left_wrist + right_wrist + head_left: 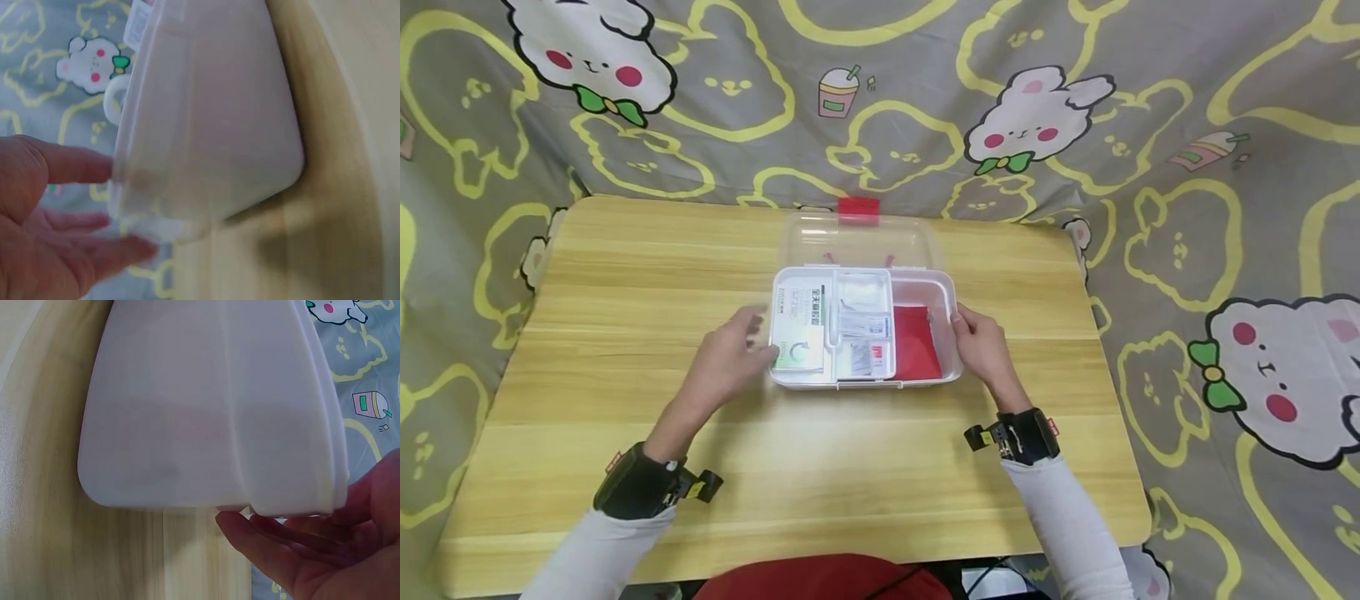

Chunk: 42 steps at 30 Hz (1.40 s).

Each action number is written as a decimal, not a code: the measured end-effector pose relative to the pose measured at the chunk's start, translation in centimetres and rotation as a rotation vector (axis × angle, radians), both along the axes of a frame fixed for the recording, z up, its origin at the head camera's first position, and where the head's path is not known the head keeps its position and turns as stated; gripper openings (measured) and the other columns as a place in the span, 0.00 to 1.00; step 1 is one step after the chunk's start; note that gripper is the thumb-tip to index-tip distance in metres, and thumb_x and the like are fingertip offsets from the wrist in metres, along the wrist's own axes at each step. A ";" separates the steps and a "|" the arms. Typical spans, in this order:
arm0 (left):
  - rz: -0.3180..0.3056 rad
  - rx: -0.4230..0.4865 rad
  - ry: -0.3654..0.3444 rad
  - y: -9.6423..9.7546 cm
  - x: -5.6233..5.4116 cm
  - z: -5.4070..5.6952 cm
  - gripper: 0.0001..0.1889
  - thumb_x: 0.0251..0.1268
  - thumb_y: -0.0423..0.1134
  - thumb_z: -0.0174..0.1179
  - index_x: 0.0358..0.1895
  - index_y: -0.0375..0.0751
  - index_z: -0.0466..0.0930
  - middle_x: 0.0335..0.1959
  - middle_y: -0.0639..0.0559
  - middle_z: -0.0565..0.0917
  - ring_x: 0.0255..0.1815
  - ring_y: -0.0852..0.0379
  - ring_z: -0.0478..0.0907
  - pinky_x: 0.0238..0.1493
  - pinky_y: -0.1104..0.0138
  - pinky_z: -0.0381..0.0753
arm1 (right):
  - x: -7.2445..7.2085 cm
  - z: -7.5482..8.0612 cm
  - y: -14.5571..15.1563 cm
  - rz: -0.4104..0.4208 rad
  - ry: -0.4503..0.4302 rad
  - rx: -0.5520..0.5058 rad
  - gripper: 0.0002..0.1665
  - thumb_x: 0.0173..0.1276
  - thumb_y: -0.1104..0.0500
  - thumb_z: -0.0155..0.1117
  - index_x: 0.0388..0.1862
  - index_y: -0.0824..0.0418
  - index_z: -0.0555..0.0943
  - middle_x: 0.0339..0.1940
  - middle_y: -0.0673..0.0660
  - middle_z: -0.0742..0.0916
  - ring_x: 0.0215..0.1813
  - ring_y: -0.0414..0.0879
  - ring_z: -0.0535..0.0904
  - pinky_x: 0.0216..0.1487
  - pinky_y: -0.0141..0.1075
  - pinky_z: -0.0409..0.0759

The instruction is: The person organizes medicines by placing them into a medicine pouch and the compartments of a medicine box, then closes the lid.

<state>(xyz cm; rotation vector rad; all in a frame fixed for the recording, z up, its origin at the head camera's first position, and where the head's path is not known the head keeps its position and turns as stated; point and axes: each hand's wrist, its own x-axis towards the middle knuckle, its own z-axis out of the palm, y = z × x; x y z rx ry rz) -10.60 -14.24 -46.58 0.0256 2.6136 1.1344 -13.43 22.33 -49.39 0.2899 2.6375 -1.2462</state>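
A white plastic medicine box (865, 384) stands on the table, its clear lid (808, 237) tipped back behind it. In its left part sits a lift-out tray (832, 333) holding a green-and-white medicine carton (800, 317) and small packets (865, 324). A red pouch (916, 343) lies in the deeper right part. My left hand (730, 354) is at the box's left end, fingers spread and fairly straight, thumb right at the rim; it is blurred in the left wrist view. My right hand (981, 342) grips the right end, thumb at the rim and fingers against the outer wall.
The wooden table (647, 267) extends around the box on all sides. A patterned cloth (895, 150) hangs behind the table and along its sides. A red latch (858, 210) is on the far edge of the lid.
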 end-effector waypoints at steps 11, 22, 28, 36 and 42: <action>-0.265 -0.201 0.262 5.4 -1.0 0.4 0.54 0.57 0.60 0.72 0.80 0.38 0.53 0.80 0.25 0.44 0.82 0.29 0.38 0.77 0.35 0.33 | 0.0 -0.2 -0.4 0.012 0.034 0.041 0.26 0.82 0.52 0.47 0.73 0.59 0.72 0.63 0.68 0.83 0.54 0.59 0.85 0.43 0.46 0.85; -0.287 -0.252 0.139 6.0 -1.3 -1.6 0.63 0.52 0.69 0.69 0.82 0.40 0.45 0.82 0.28 0.38 0.82 0.29 0.29 0.77 0.40 0.22 | 0.4 -0.4 -0.7 0.006 0.063 0.049 0.26 0.82 0.52 0.47 0.73 0.58 0.73 0.62 0.67 0.84 0.51 0.58 0.86 0.40 0.44 0.84; -0.277 -0.251 0.142 6.2 -1.3 -1.8 0.63 0.52 0.69 0.69 0.83 0.41 0.45 0.82 0.28 0.37 0.82 0.29 0.27 0.78 0.41 0.21 | 0.4 -0.4 -0.7 -0.001 0.084 0.076 0.25 0.82 0.52 0.47 0.72 0.57 0.75 0.60 0.66 0.85 0.47 0.57 0.85 0.38 0.43 0.82; -0.270 -0.262 0.157 6.5 -1.1 -1.8 0.62 0.52 0.69 0.69 0.82 0.41 0.46 0.82 0.29 0.38 0.82 0.29 0.28 0.78 0.40 0.22 | 0.6 -0.5 -0.8 -0.006 0.102 0.086 0.26 0.81 0.53 0.46 0.73 0.59 0.73 0.45 0.70 0.87 0.28 0.52 0.77 0.25 0.36 0.73; -0.252 -0.252 0.182 6.3 -1.0 -2.0 0.62 0.51 0.69 0.70 0.82 0.39 0.48 0.82 0.27 0.40 0.82 0.29 0.30 0.78 0.42 0.23 | 0.6 -0.8 -1.0 -0.015 0.129 0.090 0.26 0.82 0.53 0.46 0.72 0.59 0.74 0.41 0.69 0.87 0.28 0.52 0.77 0.27 0.38 0.74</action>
